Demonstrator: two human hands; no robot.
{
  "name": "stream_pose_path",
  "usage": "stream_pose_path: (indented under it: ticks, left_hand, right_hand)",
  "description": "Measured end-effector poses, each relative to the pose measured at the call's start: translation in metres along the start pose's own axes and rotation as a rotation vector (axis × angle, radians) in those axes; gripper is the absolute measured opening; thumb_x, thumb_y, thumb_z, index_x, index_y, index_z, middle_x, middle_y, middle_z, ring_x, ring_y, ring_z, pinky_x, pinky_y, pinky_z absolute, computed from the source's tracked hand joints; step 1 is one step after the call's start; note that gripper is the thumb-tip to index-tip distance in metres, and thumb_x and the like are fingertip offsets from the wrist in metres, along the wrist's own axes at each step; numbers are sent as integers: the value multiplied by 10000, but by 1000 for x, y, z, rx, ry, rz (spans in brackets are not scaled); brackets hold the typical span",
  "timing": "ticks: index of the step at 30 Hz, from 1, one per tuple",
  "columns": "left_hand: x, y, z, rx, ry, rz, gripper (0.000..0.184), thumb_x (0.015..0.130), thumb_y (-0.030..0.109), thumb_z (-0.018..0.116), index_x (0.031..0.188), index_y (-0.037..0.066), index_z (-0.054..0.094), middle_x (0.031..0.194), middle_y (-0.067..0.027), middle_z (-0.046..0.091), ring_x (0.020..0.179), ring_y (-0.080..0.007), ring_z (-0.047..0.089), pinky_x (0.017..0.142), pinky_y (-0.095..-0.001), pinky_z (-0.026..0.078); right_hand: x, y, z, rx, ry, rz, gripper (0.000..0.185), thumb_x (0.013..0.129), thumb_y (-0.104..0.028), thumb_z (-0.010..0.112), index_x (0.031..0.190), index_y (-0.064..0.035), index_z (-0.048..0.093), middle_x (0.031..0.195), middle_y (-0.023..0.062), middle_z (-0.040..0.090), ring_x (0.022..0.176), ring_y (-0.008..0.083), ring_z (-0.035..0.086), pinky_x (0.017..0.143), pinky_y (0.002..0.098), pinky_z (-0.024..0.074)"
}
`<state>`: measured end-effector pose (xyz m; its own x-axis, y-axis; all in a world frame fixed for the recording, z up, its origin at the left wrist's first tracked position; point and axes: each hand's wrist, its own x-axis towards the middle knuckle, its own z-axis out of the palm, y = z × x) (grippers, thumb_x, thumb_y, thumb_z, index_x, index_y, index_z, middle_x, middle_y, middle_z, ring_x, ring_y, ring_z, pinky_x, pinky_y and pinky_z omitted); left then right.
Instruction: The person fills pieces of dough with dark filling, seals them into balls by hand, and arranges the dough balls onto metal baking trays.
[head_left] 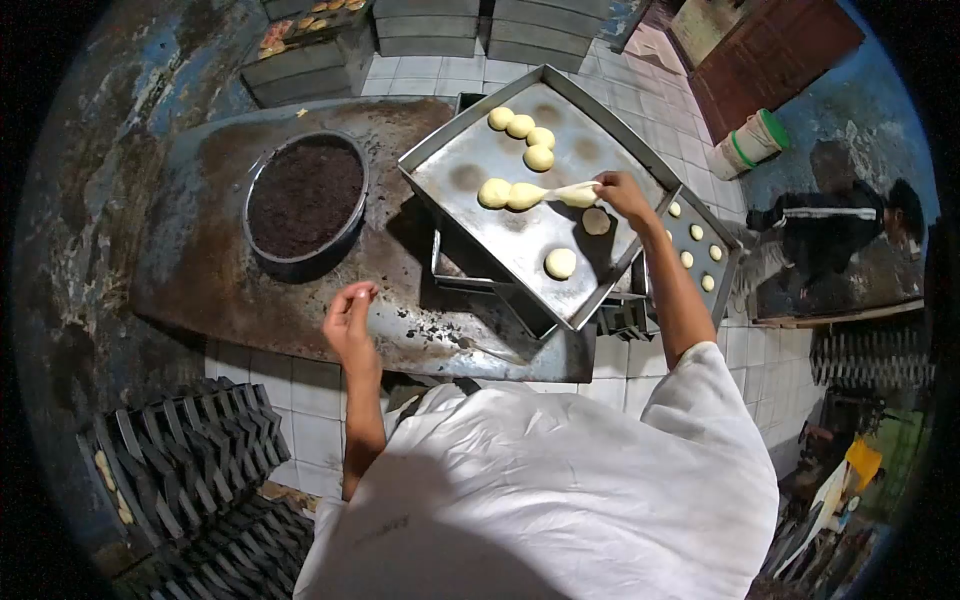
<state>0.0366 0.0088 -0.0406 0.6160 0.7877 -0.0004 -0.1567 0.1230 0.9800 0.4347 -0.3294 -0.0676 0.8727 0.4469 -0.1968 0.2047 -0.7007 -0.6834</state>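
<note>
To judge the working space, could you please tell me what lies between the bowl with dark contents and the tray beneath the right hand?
In the head view, only bare, stained tabletop shows between the bowl and the tray.

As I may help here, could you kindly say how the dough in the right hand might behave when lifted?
The dough is probably soft and stretchy, since it draws out thin towards the right hand. It might drag the ball beside it along, as the two appear to touch.
</note>
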Motion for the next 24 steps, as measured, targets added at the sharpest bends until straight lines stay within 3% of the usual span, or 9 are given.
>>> stream_pose_path:
  ticks: [2, 6, 10, 14, 15, 17, 19, 22, 24]
  left_hand:
    - [2, 2, 29, -18, -56, -18, 147, 975, 102, 633, 1029, -16, 702, 997, -86, 715, 954, -157, 663, 918, -296, 504]
    - [1, 18, 103, -10, -469, -195, 256, 998, 173, 623, 1163, -15, 678, 1049, -93, 721, 990, -162, 674, 904, -288, 514]
    - [-9, 22, 164, -368, -646, -416, 328, 1011, 263, 639, 1198, -6, 651, 1073, -67, 703, 963, -138, 658, 872, -288, 524]
    - [-10, 20, 161, -392, -494, -348, 254, 1001, 223, 661, 1098, -12, 665, 999, -53, 712, 866, -117, 662, 806, -274, 539]
    - [-8, 9, 154, -330, -449, -319, 247, 1004, 216, 657, 1093, -15, 659, 994, -53, 704, 881, -112, 655, 813, -264, 525]
    - [-8, 1, 137, -173, -438, -241, 241, 1009, 201, 649, 1106, -19, 646, 987, -47, 695, 907, -103, 643, 830, -249, 505]
    - [-14, -7, 119, -160, -445, -335, 245, 1018, 192, 621, 1136, -22, 633, 1032, -58, 689, 949, -131, 650, 878, -284, 514]
    - [-10, -12, 90, -346, -421, -547, 250, 1030, 172, 583, 1181, -24, 611, 1106, -79, 675, 1016, -166, 653, 943, -329, 522]
    - [-1, -28, 57, -585, -428, -698, 282, 1046, 163, 536, 1245, -31, 579, 1231, -129, 644, 1123, -219, 635, 998, -369, 510]
  right_hand:
    - [-28, -16, -25, 134, -16, 7, 237, 896, -169, 641, 1047, -6, 726, 944, 80, 728, 883, 169, 665, 811, 330, 510]
    - [-104, -75, -19, 899, -170, -40, 299, 971, -175, 628, 1227, -21, 628, 1098, 39, 691, 1011, 136, 629, 932, 300, 466]
    - [-154, -129, 36, 1314, -305, -114, 390, 959, -184, 645, 1295, -2, 566, 1218, 88, 659, 1115, 184, 637, 1010, 344, 479]
    - [-169, -147, 87, 1407, -265, -106, 569, 993, -467, 450, 1296, 1, 567, 1235, 123, 645, 1170, 237, 578, 995, 443, 454]
    - [-170, -151, 98, 1404, -197, -36, 515, 1009, -451, 489, 1242, -5, 601, 1210, 112, 655, 1078, 211, 599, 914, 392, 489]
    - [-175, -173, 124, 895, 105, -21, 467, 1012, -439, 551, 1149, -3, 645, 1090, 98, 696, 937, 189, 624, 808, 330, 509]
    - [-175, -194, 158, 629, 381, -83, 409, 1022, -371, 596, 913, 18, 664, 731, 74, 655, 669, 134, 567, 643, 316, 478]
    - [-166, -192, 204, 794, 297, -6, 456, 1046, -367, 563, 775, -3, 600, 695, 54, 632, 632, 114, 463, 565, 342, 397]
    - [-165, -173, 241, 1000, 4, 53, 455, 1069, -436, 487, 959, -41, 685, 836, 29, 685, 715, 112, 575, 666, 281, 466]
